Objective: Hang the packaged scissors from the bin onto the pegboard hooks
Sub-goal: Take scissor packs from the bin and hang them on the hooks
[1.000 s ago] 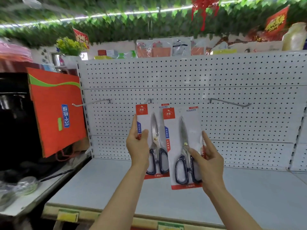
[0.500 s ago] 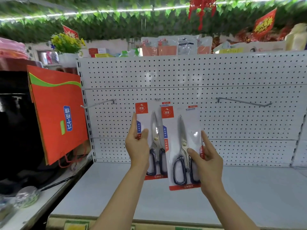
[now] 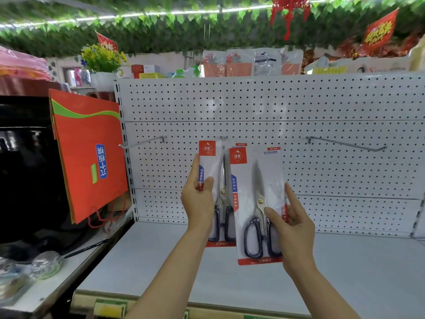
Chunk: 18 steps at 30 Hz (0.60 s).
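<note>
My left hand (image 3: 199,203) pinches the far scissors pack (image 3: 215,180); I line its hole with the middle hook (image 3: 223,147); my right hand (image 3: 292,229) pinches the near pack (image 3: 257,203), waiting

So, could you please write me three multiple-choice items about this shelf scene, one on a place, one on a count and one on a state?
1. Where is the orange paper bag?
A. left of the pegboard
B. on the shelf
C. on a hook

2. How many packs of scissors are held up?
A. one
B. two
C. four

3. How is the long hook on the right?
A. bare
B. full of packs
C. holding a bag

Answers:
1 A: the bag stands past the board's left edge.
2 B: the left hand holds one pack, the right hand holds another pack.
3 A: nothing hangs on it.
</note>
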Each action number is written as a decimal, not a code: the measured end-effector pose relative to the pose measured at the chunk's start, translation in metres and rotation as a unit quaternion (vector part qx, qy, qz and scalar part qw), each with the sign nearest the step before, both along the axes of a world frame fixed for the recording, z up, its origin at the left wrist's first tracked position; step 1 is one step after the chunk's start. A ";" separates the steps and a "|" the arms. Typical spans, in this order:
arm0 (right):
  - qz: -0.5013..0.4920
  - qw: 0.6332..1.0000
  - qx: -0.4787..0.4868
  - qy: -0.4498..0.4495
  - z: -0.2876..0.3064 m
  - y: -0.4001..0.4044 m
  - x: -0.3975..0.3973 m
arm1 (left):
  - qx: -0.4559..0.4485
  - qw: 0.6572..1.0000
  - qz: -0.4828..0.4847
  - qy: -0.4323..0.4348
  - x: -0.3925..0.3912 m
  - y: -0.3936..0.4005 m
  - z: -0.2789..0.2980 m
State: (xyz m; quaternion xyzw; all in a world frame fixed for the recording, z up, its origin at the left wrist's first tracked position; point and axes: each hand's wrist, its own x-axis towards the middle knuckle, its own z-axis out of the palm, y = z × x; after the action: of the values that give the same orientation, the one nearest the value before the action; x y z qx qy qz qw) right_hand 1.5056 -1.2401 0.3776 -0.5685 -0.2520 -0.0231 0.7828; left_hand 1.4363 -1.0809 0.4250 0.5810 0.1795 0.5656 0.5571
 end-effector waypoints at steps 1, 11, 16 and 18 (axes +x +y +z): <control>0.003 1.000 0.002 0.000 0.001 -0.001 0.000 | 0.002 1.000 0.004 0.001 0.002 0.000 0.000; 0.010 1.000 0.007 0.003 0.005 0.002 0.002 | 0.007 0.998 0.047 0.045 0.027 0.018 -0.016; 0.007 1.000 0.011 0.000 0.008 0.010 -0.001 | 0.013 0.995 0.062 0.078 0.046 0.032 -0.018; 0.002 1.000 0.010 -0.006 0.007 0.013 -0.002 | 0.048 0.991 0.073 0.104 0.053 0.037 -0.019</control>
State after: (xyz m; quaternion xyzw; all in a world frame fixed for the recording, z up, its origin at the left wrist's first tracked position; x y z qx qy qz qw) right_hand 1.5031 -1.2272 0.3843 -0.5602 -0.2572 -0.0272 0.7869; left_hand 1.4895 -1.0435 0.4060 0.6478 0.2509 0.5493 0.4643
